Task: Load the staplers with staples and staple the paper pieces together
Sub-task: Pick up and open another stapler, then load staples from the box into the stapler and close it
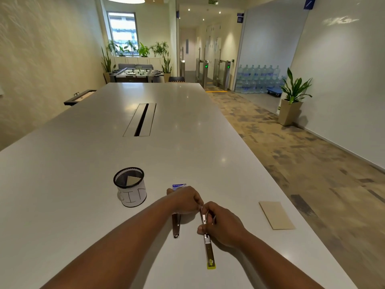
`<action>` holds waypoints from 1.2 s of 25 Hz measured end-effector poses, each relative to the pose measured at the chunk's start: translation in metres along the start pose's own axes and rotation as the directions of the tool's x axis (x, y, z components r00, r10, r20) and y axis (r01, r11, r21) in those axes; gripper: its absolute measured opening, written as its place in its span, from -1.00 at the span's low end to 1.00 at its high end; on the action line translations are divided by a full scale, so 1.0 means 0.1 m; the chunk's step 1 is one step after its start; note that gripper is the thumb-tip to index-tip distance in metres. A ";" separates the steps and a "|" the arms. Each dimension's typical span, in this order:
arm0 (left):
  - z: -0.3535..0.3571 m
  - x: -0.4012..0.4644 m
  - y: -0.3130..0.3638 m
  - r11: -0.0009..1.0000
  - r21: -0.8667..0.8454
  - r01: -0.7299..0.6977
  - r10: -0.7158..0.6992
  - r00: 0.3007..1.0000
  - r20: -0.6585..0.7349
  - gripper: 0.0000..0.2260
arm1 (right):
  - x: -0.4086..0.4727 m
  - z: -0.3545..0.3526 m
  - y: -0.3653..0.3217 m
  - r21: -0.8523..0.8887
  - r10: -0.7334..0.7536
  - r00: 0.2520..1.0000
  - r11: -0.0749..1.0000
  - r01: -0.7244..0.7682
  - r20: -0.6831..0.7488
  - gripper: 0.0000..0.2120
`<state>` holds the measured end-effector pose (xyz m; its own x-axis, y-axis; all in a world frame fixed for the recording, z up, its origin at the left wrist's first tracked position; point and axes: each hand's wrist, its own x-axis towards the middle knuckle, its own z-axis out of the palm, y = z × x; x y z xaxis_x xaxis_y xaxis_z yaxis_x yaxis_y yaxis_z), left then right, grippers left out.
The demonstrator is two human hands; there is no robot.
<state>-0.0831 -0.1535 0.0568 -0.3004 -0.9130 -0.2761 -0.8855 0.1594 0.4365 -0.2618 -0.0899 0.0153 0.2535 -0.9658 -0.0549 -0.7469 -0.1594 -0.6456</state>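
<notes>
An opened stapler (208, 250) lies flat on the white table (83, 163), its metal staple channel facing up and a yellow-green end nearest me. My right hand (223, 226) grips its middle. My left hand (184, 200) has its fingers curled at the stapler's far end, pinching there; what it pinches is too small to tell. A second stapler (176, 226) lies just left, partly under my left hand. A small blue staple box (179, 186) sits behind my left hand. Brown paper pieces (277, 214) lie stacked to the right.
A black mesh cup (130, 186) with a white label and a brown paper piece inside stands to the left. A cable slot (141, 119) runs along the table's middle. The table's right edge drops to a carpeted floor.
</notes>
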 end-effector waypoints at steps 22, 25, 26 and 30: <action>0.10 -0.07 0.04 1.000 0.010 0.007 -0.006 0.992 -0.123 -0.84 | -0.28 0.23 0.04 0.176 -0.203 0.896 0.941 0.290 -0.394 -0.89; 0.07 -0.02 -0.05 0.990 -0.144 0.005 -0.037 0.974 -0.222 -0.82 | -0.20 0.21 0.06 0.327 -0.079 0.888 0.912 0.247 -0.453 -0.92; 0.05 0.00 -0.10 0.978 -0.207 -0.004 -0.057 0.956 -0.288 -0.83 | -0.16 0.21 0.06 0.395 -0.010 0.889 0.894 0.213 -0.458 -0.92; 0.01 0.07 -0.38 0.947 -0.320 0.023 -0.187 0.850 -0.492 -0.75 | 0.06 0.18 0.10 0.527 0.175 0.904 0.847 0.064 -0.390 -0.82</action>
<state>-0.0518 -0.1652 0.0376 0.0846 -0.9908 0.1053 -0.7322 0.0098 0.6810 -0.2568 -0.0940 -0.0052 -0.1413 -0.9808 0.1346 -0.2923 -0.0885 -0.9522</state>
